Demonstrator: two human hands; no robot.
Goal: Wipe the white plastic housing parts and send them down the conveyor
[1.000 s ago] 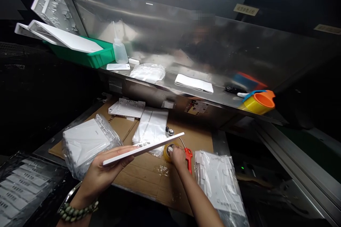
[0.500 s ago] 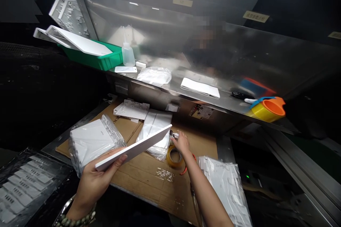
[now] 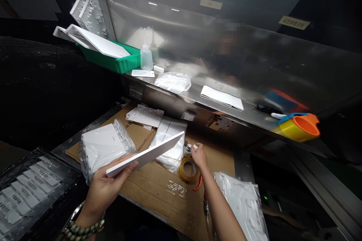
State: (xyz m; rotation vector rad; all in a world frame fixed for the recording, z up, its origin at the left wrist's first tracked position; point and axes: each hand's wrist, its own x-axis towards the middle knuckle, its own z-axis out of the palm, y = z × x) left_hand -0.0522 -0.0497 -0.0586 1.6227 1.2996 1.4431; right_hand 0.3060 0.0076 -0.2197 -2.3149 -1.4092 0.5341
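My left hand (image 3: 106, 188) grips a flat white panel (image 3: 147, 153) by its near end, held almost edge-on above the cardboard sheet (image 3: 166, 186). A bead bracelet (image 3: 82, 229) sits on that wrist. My right hand (image 3: 199, 155) reaches forward, fingers closed on a small white piece beside a small silver cylinder (image 3: 187, 148). Just under that hand lies a roll of clear tape (image 3: 189, 169), with a red-handled tool (image 3: 199, 181) partly hidden beneath my forearm.
Bagged white panels lie at left (image 3: 103, 147), centre (image 3: 171, 147) and right (image 3: 244, 205). A steel shelf (image 3: 249, 115) carries a green bin (image 3: 118, 62), a squeeze bottle (image 3: 146, 57), a plastic bag (image 3: 173, 81), a folded white cloth (image 3: 222, 98) and coloured tape rolls (image 3: 299, 126). Barcode labels (image 3: 21, 192) lie bottom left.
My right hand left the tape roll and moved forward to the small silver cylinder. The left hand tilted the white panel a little. The view has shifted, so everything sits further right.
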